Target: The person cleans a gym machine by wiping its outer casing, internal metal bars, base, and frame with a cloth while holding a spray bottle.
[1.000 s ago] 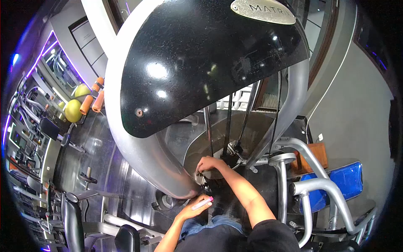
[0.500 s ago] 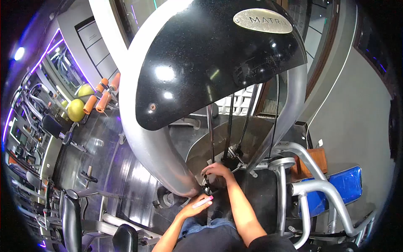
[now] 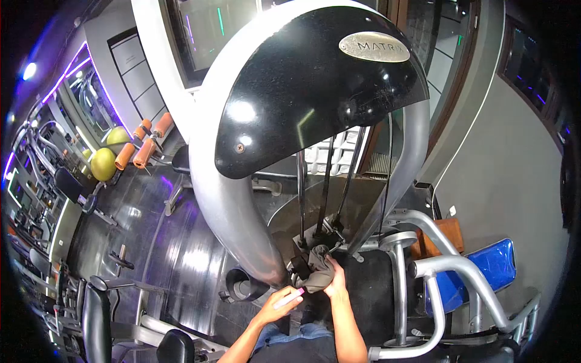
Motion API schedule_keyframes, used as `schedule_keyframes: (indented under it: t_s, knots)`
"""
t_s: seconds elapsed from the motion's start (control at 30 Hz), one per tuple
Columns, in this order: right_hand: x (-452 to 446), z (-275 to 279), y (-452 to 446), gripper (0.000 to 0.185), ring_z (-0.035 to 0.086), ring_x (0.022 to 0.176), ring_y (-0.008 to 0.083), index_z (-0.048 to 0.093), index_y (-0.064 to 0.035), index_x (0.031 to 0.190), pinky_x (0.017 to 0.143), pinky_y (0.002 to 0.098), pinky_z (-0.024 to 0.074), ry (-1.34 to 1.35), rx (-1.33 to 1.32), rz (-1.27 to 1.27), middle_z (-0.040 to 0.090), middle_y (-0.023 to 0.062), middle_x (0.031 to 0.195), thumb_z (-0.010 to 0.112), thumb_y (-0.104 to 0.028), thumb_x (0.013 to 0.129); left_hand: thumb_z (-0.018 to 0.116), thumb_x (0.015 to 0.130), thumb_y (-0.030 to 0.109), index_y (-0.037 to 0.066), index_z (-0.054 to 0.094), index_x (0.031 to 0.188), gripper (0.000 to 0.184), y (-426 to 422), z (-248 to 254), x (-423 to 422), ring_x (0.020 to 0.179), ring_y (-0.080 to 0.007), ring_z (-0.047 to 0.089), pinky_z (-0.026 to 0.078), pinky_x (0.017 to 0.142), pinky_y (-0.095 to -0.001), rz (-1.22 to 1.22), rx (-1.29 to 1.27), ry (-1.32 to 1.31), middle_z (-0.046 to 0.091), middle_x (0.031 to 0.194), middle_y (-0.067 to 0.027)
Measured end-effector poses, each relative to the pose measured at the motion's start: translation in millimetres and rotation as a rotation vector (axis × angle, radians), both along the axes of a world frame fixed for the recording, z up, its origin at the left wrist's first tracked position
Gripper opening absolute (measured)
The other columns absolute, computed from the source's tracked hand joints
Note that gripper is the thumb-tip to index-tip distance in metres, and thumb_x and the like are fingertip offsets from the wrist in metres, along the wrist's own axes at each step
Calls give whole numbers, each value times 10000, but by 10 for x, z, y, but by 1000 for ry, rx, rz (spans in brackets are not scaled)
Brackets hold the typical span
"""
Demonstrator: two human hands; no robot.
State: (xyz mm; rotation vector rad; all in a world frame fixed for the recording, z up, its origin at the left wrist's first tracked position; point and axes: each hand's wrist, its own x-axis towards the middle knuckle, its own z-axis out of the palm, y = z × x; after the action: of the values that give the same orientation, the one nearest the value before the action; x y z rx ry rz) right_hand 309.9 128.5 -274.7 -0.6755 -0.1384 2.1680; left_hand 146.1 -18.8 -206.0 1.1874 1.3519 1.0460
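Note:
My right hand is closed on a crumpled grey-brown cloth, held in front of the weight machine's lower black parts. In my left hand is a slim white object with a pink end; its exact kind does not show. The pink end points toward the cloth's lower edge, and I cannot tell whether they touch. Above both hands stands the machine's black cover, framed by a thick silver tube. Dark vertical rods run down from the cover.
Silver bent tubes and a blue pad stand at the right, beside a grey wall. Orange foam rollers and a yellow ball are at the left. A black padded seat sits at lower left.
My right hand has drawn back from the rods toward me and turned, so more of the cloth shows. My left hand stays close by with the white object. The view has shifted slightly.

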Motion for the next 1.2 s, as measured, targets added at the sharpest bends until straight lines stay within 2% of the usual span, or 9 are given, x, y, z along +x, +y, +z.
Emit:
schedule_keyframes:
  t_s: [0.1,0.3,0.43,0.5,0.57,0.67,0.9,1.03,1.2]
  knots:
    - [79,57,-234,344,664,986,262,643,-38,1169,853,443,548,116,40,31,702,118,1059,630,-291,937,713,931,240,61,673,928,183,-102,209,-42,662,-56,539,433,581,-251,-51,-3,-77,603,753,30]
    - [-49,478,-861,381,655,975,266,598,-61,1224,810,440,582,103,48,-63,665,95,1087,620,-316,941,741,880,116,22,707,928,111,-392,394,-340,710,-68,602,463,623,-246,-165,235,7,661,817,-7]
    - [-190,692,-1339,367,674,971,229,578,-59,1260,812,401,577,-219,151,-88,668,103,1116,615,-262,957,751,851,98,5,702,923,127,-703,562,-647,715,-126,632,477,648,-279,-205,274,28,668,808,-49]
    - [-337,818,-1597,369,685,951,228,574,-43,1265,817,374,569,-451,356,-105,668,107,1127,631,-227,951,753,850,114,5,698,906,135,-880,634,-827,705,-141,631,474,648,-282,-195,304,17,660,787,-61]
    - [-529,895,-1830,383,687,939,208,568,-30,1278,829,343,561,-497,348,-153,667,103,1132,664,-158,931,764,844,140,4,693,888,159,-1085,648,-1024,691,-144,625,469,637,-283,-136,216,40,648,764,-64]
    - [-818,834,-2064,437,630,1078,166,596,-2,1301,948,299,488,-765,502,-298,658,106,1204,718,-124,900,747,866,152,2,685,853,163,-1299,567,-1284,664,-95,585,440,596,-264,-90,194,-6,618,733,-31]
    - [-1266,1073,-2035,353,620,1086,183,663,-13,1228,968,319,464,-1163,793,-576,668,102,1138,700,-89,885,732,871,124,1,695,859,129,-1386,620,-1686,587,-61,547,405,538,-256,42,159,2,585,681,-15]
    - [-1416,999,-1952,350,611,1129,212,650,-3,1235,1008,336,448,-1222,757,-607,659,114,1197,682,-71,894,731,874,136,-4,691,856,147,-1299,733,-1815,571,-65,556,407,530,-250,57,177,99,585,679,-18]
    - [-1430,544,-1835,313,619,1107,214,659,-4,1145,979,323,462,-1195,847,-652,658,111,1136,699,2,834,726,895,176,-3,688,862,186,-976,799,-1879,560,-66,575,428,519,-238,-6,132,74,597,671,-7]
